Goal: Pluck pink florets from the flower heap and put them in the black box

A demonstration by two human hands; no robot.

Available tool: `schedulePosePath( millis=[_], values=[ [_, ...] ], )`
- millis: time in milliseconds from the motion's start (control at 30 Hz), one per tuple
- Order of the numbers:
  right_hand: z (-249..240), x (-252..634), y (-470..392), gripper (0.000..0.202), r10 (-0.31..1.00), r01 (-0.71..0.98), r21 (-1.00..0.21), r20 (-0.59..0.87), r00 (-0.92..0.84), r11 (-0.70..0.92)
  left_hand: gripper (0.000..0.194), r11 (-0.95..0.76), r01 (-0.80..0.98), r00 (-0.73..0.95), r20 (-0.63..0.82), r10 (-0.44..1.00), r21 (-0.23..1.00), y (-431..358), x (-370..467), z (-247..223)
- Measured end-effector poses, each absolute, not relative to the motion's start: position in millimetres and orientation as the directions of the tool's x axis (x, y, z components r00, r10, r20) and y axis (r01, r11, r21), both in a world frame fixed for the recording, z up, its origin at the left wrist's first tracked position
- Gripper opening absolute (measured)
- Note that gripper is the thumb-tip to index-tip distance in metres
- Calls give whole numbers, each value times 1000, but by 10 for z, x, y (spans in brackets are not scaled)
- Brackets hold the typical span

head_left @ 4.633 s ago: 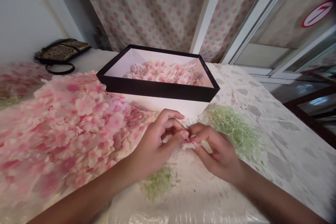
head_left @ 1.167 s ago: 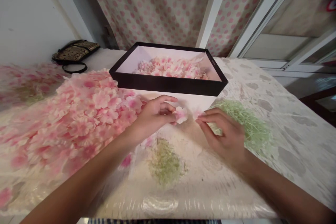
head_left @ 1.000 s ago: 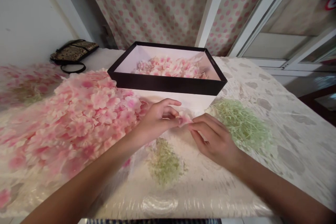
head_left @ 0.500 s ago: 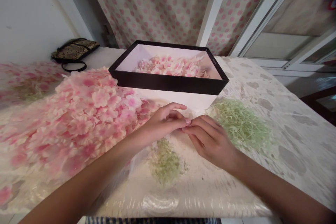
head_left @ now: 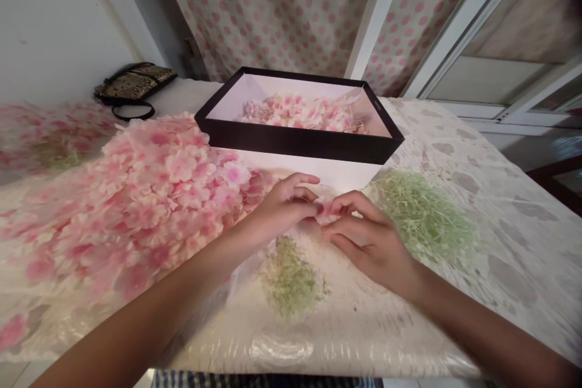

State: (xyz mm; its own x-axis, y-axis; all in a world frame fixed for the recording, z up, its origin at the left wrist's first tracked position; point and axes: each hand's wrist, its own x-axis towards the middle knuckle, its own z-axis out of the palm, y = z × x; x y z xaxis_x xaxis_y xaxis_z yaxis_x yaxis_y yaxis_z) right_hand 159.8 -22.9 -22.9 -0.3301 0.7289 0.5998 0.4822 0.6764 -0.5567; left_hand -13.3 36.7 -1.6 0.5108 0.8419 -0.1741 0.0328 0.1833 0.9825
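Note:
A small pink artificial flower [head_left: 323, 211] sits between the fingertips of both hands, just in front of the box; much of it is covered. My left hand [head_left: 287, 205] pinches it from the left with thumb and fingers. From the right, my right hand [head_left: 370, 236] has its curled fingertips on the same flower. Under the hands lies a small clump of pale green plastic stems [head_left: 291, 282]. A large heap of pink artificial flowers [head_left: 150, 206] spreads beside my left forearm. Beyond the hands stands a white box with a black rim [head_left: 295, 142], holding more pink blossoms [head_left: 304, 112].
A bigger pile of green stems [head_left: 422, 215] lies right of the box. At the back left rests a patterned pouch with a strap [head_left: 136, 83]. A patterned cloth under clear plastic [head_left: 459, 309] covers the table. Behind hangs a dotted curtain [head_left: 273, 12].
My right hand has drawn slightly away from my left and its fingers have loosened, bringing the pink flower into sight. The whole view has shifted a little.

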Motion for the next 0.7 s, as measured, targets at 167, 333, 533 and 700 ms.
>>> schedulePosePath(
  millis=[167,333,533,700],
  values=[
    [-207,1647,-195,10,871,318,-816,486,-78,484,42,76,33,505,-83,859,997,328,-107,27],
    [-239,1638,-185,10,919,145,-908,385,-84,393,43,48,7,546,-44,837,999,285,-106,47],
    [-208,1629,-184,11,945,50,-944,325,-46,327,42,33,-29,539,-12,842,999,284,-103,54],
    [-197,1638,-183,12,955,8,-957,288,-75,289,42,14,-46,543,13,840,999,270,-104,54]
  ],
)
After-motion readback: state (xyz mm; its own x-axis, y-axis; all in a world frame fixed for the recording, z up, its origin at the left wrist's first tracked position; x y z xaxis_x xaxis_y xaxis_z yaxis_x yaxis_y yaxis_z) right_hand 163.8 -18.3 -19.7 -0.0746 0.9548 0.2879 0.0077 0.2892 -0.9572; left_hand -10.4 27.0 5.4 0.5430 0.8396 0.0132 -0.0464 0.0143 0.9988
